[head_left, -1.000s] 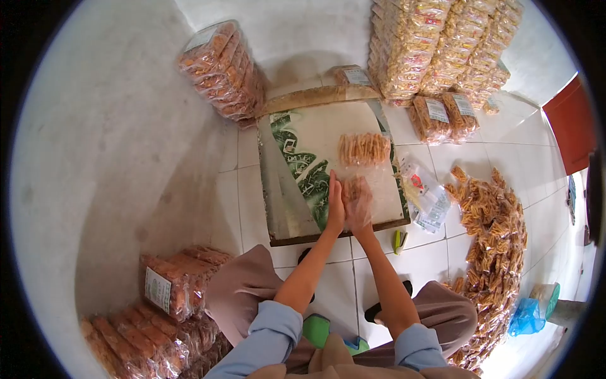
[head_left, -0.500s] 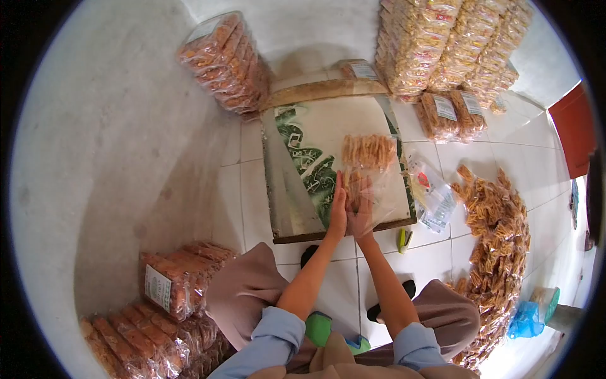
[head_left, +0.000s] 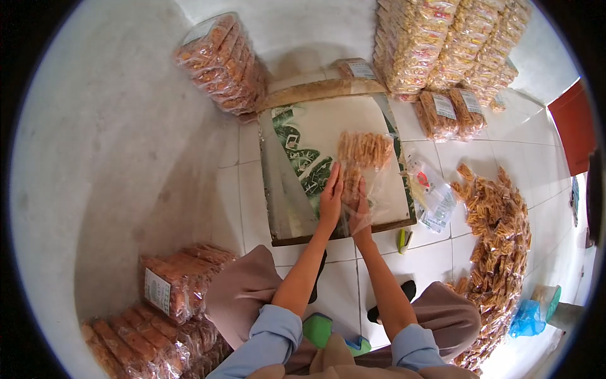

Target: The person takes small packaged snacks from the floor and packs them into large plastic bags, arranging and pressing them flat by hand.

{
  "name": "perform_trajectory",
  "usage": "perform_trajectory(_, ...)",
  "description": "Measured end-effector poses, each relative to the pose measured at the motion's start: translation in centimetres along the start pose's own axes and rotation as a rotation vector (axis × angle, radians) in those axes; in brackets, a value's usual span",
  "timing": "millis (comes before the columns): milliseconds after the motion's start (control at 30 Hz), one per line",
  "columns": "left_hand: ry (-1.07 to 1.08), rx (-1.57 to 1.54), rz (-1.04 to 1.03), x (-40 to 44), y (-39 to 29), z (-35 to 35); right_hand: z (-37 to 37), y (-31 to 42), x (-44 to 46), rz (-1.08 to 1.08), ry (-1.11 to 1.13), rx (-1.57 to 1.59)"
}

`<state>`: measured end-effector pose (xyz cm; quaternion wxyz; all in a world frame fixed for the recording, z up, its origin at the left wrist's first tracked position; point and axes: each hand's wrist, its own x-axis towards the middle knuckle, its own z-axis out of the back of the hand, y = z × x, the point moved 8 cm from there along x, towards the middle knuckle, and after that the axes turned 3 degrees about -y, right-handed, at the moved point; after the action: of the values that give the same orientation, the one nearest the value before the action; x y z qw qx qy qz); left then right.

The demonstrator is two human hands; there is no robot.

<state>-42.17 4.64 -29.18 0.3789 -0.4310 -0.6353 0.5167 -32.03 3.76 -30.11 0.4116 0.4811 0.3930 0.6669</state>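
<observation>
A clear plastic bag [head_left: 380, 183] lies over the low board-topped table [head_left: 303, 218], with a row of brown stick snacks [head_left: 366, 150] in its far end. Nearer to me, a small bundle of snack sticks [head_left: 351, 181] is held between my two hands. My left hand [head_left: 331, 201] presses along the bundle's left side, fingers straight and close together. On the other side, my right hand [head_left: 360, 213] grips the bundle and looks to be inside the bag's mouth; plastic partly veils its fingers.
Loose snack bundles [head_left: 495, 234] form a long heap on the right floor. Printed plastic bags [head_left: 435, 196] and a yellow-green cutter [head_left: 404, 240] lie beside the table. Filled packs stand stacked at the back left [head_left: 221, 66], back right [head_left: 420, 47] and front left [head_left: 170, 284].
My left hand has shifted slightly up and left along the bundle. The bag and its snacks have moved a little to the left. My right hand stays nearly in place.
</observation>
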Motion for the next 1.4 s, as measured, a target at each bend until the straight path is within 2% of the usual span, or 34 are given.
perform_trajectory(133,-0.053,-0.031,0.041,-0.2,-0.2,0.0,-0.2,1.2,0.5,-0.054,0.010,-0.029)
perform_trajectory(200,-0.052,-0.066,0.089,0.0,-0.2,0.0,-0.1,3.0,0.5,0.108,0.040,-0.189)
perform_trajectory(333,-0.027,-0.071,0.092,-0.1,0.0,-0.1,-0.3,1.7,0.5,0.080,0.108,-0.220)
perform_trajectory(400,-0.029,-0.073,0.101,-0.1,0.3,0.0,-0.8,0.5,1.0,-0.107,0.073,0.238)
perform_trajectory(433,-0.032,-0.075,0.101,-0.1,0.3,0.0,-1.4,0.2,1.4,-0.106,0.075,0.243)
perform_trajectory(533,-0.036,-0.095,0.100,0.1,0.4,-0.3,-1.5,-1.3,2.2,-0.152,-0.023,0.205)
perform_trajectory(600,-0.047,-0.116,0.087,0.3,0.6,-0.8,-0.7,-0.5,2.8,-0.028,-0.050,-0.186)
perform_trajectory(700,-0.071,-0.141,0.062,0.9,0.9,-1.5,1.0,-0.5,3.8,-0.130,-0.068,-0.357)
perform_trajectory(800,-0.080,-0.157,0.043,1.1,1.0,-2.1,1.6,-0.5,4.6,-0.038,-0.051,-0.279)
perform_trajectory(900,-0.077,-0.179,0.020,1.2,0.8,-2.3,1.7,-0.9,3.4,-0.050,-0.074,-0.217)
perform_trajectory(1033,-0.081,-0.009,0.020,0.7,0.8,-2.4,1.7,1.4,2.7,-0.014,-0.106,-0.309)
perform_trajectory(1100,-0.116,-0.040,-0.009,0.6,0.4,-2.2,1.8,0.7,2.6,-0.204,-0.114,-0.006)
perform_trajectory(1133,-0.115,-0.041,-0.012,0.5,0.3,-2.3,1.7,0.3,2.6,-0.201,-0.115,-0.006)
perform_trajectory(1200,-0.123,0.037,0.043,0.1,0.5,-2.2,0.9,-2.2,2.4,-0.485,-0.235,0.699)
perform_trajectory(1233,-0.124,0.040,0.036,0.2,0.4,-2.1,0.9,-1.9,2.6,-0.480,-0.232,0.705)
perform_trajectory(1300,-0.104,0.047,0.037,0.4,0.7,-2.1,1.6,0.0,2.9,-0.271,-0.128,-0.007)
perform_trajectory(1333,-0.107,0.049,0.038,0.4,1.0,-1.9,1.5,-0.3,2.9,-0.273,-0.125,-0.005)
perform_trajectory(1400,-0.069,0.037,0.013,0.5,1.2,-2.1,1.6,0.8,3.0,-0.041,-0.177,-0.296)
